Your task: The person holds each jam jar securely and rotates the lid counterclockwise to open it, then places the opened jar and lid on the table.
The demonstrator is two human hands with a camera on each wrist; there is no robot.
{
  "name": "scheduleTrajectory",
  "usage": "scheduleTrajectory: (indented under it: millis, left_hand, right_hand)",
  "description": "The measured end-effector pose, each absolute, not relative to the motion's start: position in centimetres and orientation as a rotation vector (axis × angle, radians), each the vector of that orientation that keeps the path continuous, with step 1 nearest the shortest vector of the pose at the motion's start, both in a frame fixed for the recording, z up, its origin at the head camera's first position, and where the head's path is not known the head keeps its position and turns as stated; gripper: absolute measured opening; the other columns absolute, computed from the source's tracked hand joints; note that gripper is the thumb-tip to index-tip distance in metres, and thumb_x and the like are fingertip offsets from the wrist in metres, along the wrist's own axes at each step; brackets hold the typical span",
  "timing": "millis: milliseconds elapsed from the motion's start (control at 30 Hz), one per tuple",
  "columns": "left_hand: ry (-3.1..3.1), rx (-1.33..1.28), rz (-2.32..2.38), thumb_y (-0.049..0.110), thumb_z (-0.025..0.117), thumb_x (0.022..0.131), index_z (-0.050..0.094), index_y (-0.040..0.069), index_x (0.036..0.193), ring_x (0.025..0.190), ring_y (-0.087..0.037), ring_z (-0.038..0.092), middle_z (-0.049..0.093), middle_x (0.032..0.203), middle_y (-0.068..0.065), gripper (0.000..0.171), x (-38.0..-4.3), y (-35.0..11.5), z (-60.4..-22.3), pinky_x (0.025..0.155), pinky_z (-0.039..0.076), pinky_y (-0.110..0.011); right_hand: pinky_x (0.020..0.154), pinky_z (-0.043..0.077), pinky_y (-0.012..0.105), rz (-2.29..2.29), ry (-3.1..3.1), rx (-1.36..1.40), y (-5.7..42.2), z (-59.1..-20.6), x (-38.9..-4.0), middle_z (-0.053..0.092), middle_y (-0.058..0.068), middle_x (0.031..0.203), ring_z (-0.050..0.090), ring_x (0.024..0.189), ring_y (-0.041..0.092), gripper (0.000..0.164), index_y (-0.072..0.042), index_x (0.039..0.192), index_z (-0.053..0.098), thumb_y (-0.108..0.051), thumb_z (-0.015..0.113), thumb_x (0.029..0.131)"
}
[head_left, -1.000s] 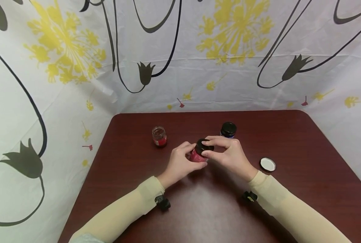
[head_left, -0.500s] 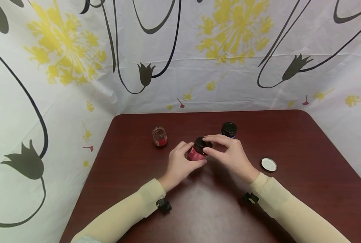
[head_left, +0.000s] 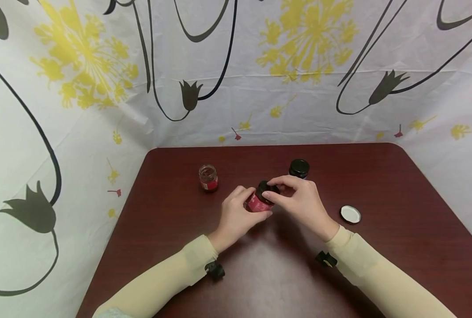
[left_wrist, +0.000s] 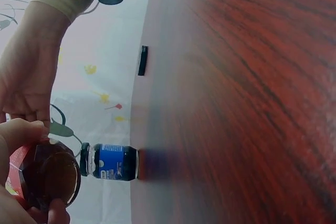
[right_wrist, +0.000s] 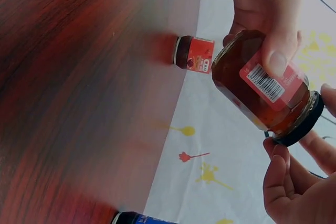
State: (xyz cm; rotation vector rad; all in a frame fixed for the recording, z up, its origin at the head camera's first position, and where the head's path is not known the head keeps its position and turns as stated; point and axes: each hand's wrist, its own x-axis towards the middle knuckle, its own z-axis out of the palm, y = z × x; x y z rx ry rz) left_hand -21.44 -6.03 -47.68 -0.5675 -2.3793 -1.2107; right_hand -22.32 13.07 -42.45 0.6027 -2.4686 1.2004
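My left hand grips a glass jar with a pink-red label, thumb on the near side and fingers on the far side. The jar is tilted and lifted off the table; dark amber contents and a barcode label show in the right wrist view. Fingers and thumb of my right hand pinch the rim of its black lid, which sits on the jar's mouth. The left wrist view looks at the jar's glass base from below.
A lidless jar with a red label stands at the back left of the dark red-brown table. Behind my right hand stands a black-lidded jar with a blue label. A loose lid lies white side up on the right.
The jar shifts slightly in my hands, and my right fingertips have moved a little around the lid's rim. The other jars and the loose lid stay where they were.
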Motion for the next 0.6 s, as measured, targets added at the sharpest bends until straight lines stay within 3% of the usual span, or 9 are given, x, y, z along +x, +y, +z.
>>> scheduleTrajectory:
  millis: [600]
  left_hand:
    - [-2.372, -0.59, -1.183, 0.052, 0.075, 0.063, 0.063, 0.027, 0.1, 0.07, -0.001, 0.046, 0.048, 0.083, 0.015, 0.047, -21.21, -6.22, -47.9, 0.054, 0.04, -0.017]
  right_hand:
    - [0.059, 0.046, 0.024, 1.216, -2.464, 0.703, 13.22, -42.57, -22.22, 0.064, -0.014, 0.09, 0.057, 0.07, 0.003, 0.028, -0.029, 0.098, 0.067, -0.042, 0.072, 0.074]
